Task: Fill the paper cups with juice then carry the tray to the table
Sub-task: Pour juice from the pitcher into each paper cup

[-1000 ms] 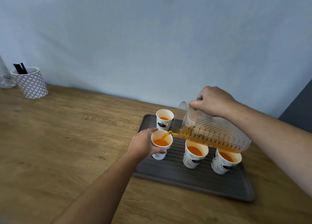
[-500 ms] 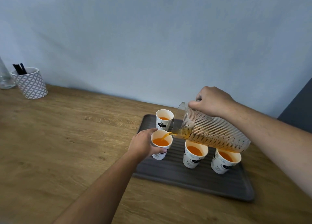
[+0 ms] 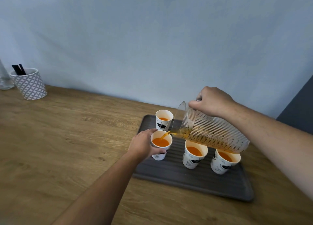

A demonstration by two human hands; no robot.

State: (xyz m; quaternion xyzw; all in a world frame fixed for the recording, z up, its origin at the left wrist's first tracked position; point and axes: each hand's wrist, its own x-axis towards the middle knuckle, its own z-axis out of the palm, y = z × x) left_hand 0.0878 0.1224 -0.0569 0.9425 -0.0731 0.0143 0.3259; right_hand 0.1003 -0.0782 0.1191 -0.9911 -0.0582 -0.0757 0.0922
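step in hand: filling, apparently the last of four cups. your right hand (image 3: 211, 101) is curled tight round the top of the ribbed measuring jug (image 3: 211, 133), fingers closed on its rim or handle; which part i cannot tell. the jug is tipped well over, spout down to the left, and a thin stream of juice (image 3: 165, 134) runs from the spout into the near-left cup (image 3: 158, 156). your left hand (image 3: 144, 146) wraps that cup from its left side, thumb across the front wall and fingers behind, steadying it where it stands on the tray (image 3: 186, 182).

location of task items: all four cups stand upright on the grey ribbed tray, which lies flat on the wooden counter (image 3: 67, 140). the rear cup (image 3: 164, 123), the middle cup (image 3: 193, 162) and the right cup (image 3: 220, 165) each show orange juice inside. the jug's base hangs directly over the right cup, close above its rim; contact cannot be confirmed.

judgement: the near-left cup looks roughly as full as the others, so pouring is close to done. the next move calls for righting the jug slowly so the stream cuts off without dripping, lifting its base clear of the right cup, and setting it down off the tray. then release the cup, take the tray by both short edges and lift it level. the destination table is not in view.
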